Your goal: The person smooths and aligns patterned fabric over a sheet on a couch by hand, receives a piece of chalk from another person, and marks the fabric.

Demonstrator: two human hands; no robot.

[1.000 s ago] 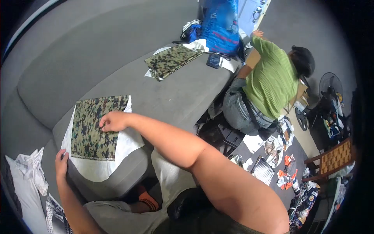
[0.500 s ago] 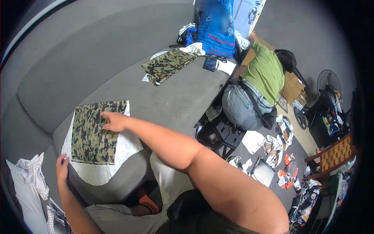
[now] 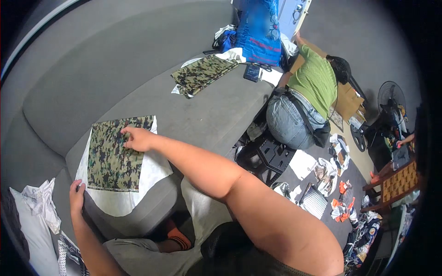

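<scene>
A camouflage cloth piece (image 3: 110,161) lies flat on the grey sofa, on top of a larger white sheet (image 3: 113,202) that shows around its sides and bottom. My right hand (image 3: 138,139) is over the upper right part of the camouflage cloth, fingers bent and apart, with nothing visible between them. Beside the lower left corner of the white sheet is my left hand (image 3: 77,198), thumb and fingers apart at the edge. Whether it touches the sheet is hard to tell. Farther along the seat, another camouflage piece (image 3: 202,73) rests with white material under it.
A blue printed bag (image 3: 258,41), phone (image 3: 251,72) and scissors (image 3: 265,67) occupy the sofa's far end. A person in a green shirt (image 3: 313,80) bends beside a black folding stool (image 3: 269,154). Scraps (image 3: 327,175) litter the floor; a fan (image 3: 391,96) and wooden chair (image 3: 391,184) stand right.
The view has shifted slightly. Both my hands keep nearly the same places by the cloth. Part of another person has come into view near the wooden chair at the far right.
</scene>
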